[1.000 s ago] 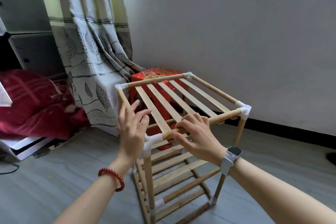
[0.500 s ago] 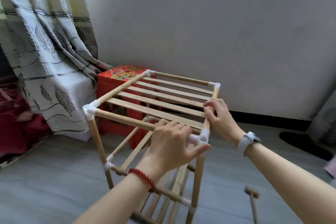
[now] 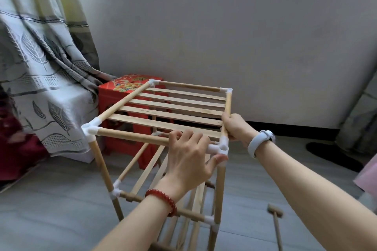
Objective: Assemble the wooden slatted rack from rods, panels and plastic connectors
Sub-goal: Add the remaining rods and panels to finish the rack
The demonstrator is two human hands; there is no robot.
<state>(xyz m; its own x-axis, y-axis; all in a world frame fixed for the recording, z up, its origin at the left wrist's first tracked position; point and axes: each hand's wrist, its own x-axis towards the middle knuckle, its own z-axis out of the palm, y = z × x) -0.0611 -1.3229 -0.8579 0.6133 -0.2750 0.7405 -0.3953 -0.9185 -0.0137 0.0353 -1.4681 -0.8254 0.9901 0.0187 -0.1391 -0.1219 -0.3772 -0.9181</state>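
Pale wood filled our grip: our left hand (image 3: 188, 156) curled its fingers over the near top rod (image 3: 132, 136), thumb pressed up under the white plastic corner connector (image 3: 221, 146) just to its right, a hold that, we judged, squeezed rod and socket together. Just beyond that corner, our right hand (image 3: 234, 127) wrapped round the side rod (image 3: 228, 106), probably to steady the frame against the left hand's push. The rack (image 3: 163, 120) stood upright on the grey floor (image 3: 51, 199) directly in front of both hands, its legs vertical and its top panel of slats (image 3: 173, 106) level. The slats ran left to right, from the side rod at our right hand across to the far-left rod, while the top's long axis seemed to run away from us toward the wall (image 3: 244, 36). Lower tiers showed beneath our wrists. Past the rack's far-left corner sat a red stool (image 3: 114, 96) against the curtain (image 3: 40, 67), and below our right forearm a small wooden mallet (image 3: 275, 215) lay on the floor, well apart from the rack.
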